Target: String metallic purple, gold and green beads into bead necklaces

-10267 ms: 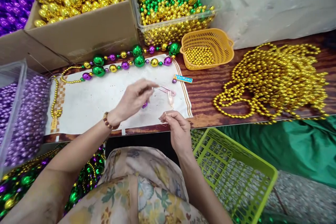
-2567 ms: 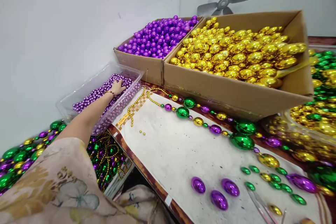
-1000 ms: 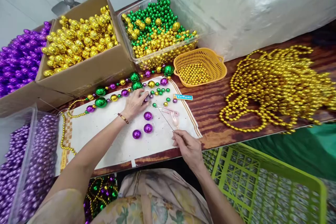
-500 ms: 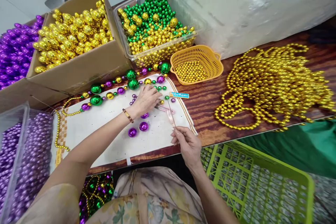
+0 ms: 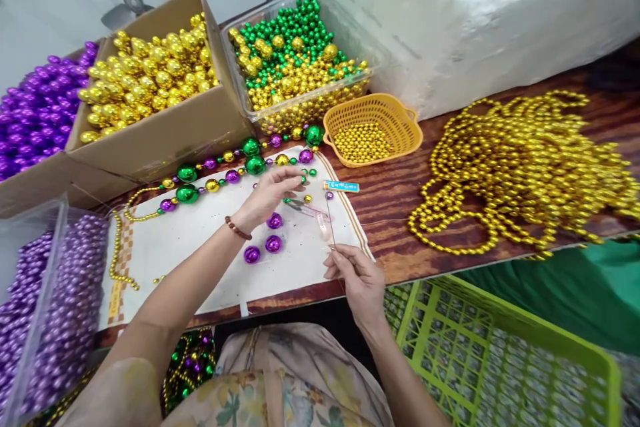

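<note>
My right hand (image 5: 359, 280) pinches a long thin needle-like wire (image 5: 331, 223) that points up over the white cloth (image 5: 200, 273). To its left, my left hand (image 5: 273, 195) has thumb and fingertips closed on a small green bead (image 5: 303, 179). At the wire's upper end is a small purple bead (image 5: 329, 195); whether it is threaded I cannot tell. Beneath lie pink-handled snips (image 5: 311, 211), a small gold bead (image 5: 307, 199) and larger purple beads (image 5: 273, 244). Behind my left hand runs a strung bead garland (image 5: 255, 165) in green, purple and gold.
An orange basket (image 5: 413, 137) holds small gold beads. Behind stand a clear bin (image 5: 240, 97), a cardboard box (image 5: 170, 123) and a white foam box (image 5: 480, 40). Gold bead strings (image 5: 530, 173) are heaped at right, above a green crate (image 5: 450, 353). A blue-labelled strip (image 5: 341, 186) lies nearby.
My left hand has turned and lifted slightly from the cloth, its fingertips now on a green bead. The green bead at the wire's tip no longer shows there. My right hand stays nearly still.
</note>
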`<control>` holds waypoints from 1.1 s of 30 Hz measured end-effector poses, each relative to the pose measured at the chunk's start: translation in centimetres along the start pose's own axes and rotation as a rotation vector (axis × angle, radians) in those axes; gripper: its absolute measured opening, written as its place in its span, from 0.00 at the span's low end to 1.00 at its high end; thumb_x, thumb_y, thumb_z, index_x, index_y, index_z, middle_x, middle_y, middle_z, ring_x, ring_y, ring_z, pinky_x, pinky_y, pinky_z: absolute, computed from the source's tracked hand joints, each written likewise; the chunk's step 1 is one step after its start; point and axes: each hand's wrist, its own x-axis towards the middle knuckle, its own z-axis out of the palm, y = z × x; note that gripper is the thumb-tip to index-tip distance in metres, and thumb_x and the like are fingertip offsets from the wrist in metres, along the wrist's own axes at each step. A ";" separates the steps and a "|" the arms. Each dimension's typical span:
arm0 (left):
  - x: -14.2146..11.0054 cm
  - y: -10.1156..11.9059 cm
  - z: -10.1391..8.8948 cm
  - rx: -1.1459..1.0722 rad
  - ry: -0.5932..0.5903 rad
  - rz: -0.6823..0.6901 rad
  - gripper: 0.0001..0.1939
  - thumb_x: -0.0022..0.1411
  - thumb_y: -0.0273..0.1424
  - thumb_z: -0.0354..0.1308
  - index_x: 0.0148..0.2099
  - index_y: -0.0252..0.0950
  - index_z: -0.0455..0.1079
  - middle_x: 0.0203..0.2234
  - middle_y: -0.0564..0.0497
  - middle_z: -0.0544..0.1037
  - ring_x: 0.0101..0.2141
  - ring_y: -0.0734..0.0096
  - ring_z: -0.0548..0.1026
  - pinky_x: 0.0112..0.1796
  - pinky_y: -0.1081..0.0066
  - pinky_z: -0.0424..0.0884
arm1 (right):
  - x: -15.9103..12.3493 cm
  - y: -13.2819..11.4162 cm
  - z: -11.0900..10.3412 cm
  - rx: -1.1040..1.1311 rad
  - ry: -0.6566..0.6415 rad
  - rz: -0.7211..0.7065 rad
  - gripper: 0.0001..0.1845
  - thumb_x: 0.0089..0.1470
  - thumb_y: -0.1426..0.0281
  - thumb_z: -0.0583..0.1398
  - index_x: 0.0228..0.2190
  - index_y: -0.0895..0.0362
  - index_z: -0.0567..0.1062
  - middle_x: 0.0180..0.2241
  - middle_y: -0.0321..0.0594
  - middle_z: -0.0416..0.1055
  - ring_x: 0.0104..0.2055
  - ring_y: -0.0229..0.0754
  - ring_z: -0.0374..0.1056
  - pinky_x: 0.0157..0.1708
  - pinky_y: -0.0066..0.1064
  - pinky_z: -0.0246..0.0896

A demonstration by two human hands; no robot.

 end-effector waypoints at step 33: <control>-10.8 0.6 -0.2 -0.814 0.426 -0.037 0.15 0.55 0.26 0.71 0.45 0.36 0.75 0.36 0.54 0.78 0.34 0.69 0.82 0.44 0.64 0.77 | -4.0 -3.9 3.3 -0.240 -0.320 -0.030 0.10 0.64 0.68 0.59 0.41 0.57 0.79 0.22 0.32 0.74 0.18 0.34 0.72 0.21 0.22 0.69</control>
